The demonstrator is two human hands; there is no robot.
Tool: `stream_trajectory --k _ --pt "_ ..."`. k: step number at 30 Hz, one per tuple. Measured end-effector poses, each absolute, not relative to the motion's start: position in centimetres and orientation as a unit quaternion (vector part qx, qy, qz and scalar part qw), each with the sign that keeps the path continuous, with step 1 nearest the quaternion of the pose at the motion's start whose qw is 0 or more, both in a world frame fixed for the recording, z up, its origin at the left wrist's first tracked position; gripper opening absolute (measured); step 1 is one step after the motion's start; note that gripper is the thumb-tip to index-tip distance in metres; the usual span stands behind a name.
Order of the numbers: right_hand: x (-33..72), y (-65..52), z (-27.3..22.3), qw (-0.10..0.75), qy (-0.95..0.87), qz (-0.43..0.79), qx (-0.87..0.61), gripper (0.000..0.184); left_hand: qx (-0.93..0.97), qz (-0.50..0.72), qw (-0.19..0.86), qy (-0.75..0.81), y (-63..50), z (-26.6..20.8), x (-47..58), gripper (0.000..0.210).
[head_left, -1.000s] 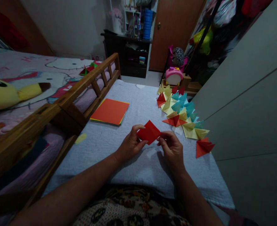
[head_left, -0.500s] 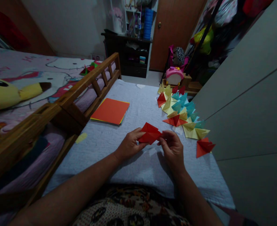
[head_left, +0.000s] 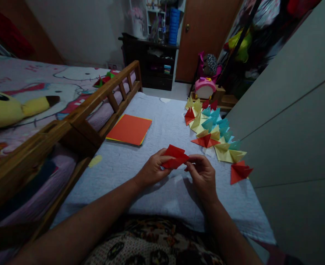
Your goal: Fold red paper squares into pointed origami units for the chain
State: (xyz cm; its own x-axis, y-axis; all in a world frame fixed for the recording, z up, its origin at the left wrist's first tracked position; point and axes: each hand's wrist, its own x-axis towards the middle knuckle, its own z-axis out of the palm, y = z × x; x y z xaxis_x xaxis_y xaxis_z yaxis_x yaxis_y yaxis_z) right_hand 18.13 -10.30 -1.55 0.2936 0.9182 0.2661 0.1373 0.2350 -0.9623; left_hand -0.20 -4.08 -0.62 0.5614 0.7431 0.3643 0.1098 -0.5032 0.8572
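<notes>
Left hand clamps folded red paper between fingers, right hand pinches its right tip, likely for steadiness.

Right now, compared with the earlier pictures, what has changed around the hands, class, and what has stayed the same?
The red paper was a flat diamond; now its layers stand apart and its top corner has shifted left and slightly down. The left hand and right hand both keep their grip on it; nothing was let go. The paper stack and folded pieces stayed put.
</notes>
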Motion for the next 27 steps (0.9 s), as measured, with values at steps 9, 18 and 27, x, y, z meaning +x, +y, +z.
stream_trajectory --k 9,18,27 --pt "18.3 -10.4 -1.6 0.590 -0.535 0.316 -0.516 0.014 0.772 0.380 0.424 0.282 -3.8 -0.9 -0.4 0.037" --pt "18.2 -10.6 -0.3 0.539 -0.647 0.259 -0.472 0.033 0.754 0.382 0.440 0.303 -4.0 -0.7 -0.4 0.034" --pt "18.2 -10.6 -0.5 0.507 -0.696 0.218 -0.460 0.035 0.716 0.377 0.502 0.306 -3.9 -1.5 -0.4 0.054"
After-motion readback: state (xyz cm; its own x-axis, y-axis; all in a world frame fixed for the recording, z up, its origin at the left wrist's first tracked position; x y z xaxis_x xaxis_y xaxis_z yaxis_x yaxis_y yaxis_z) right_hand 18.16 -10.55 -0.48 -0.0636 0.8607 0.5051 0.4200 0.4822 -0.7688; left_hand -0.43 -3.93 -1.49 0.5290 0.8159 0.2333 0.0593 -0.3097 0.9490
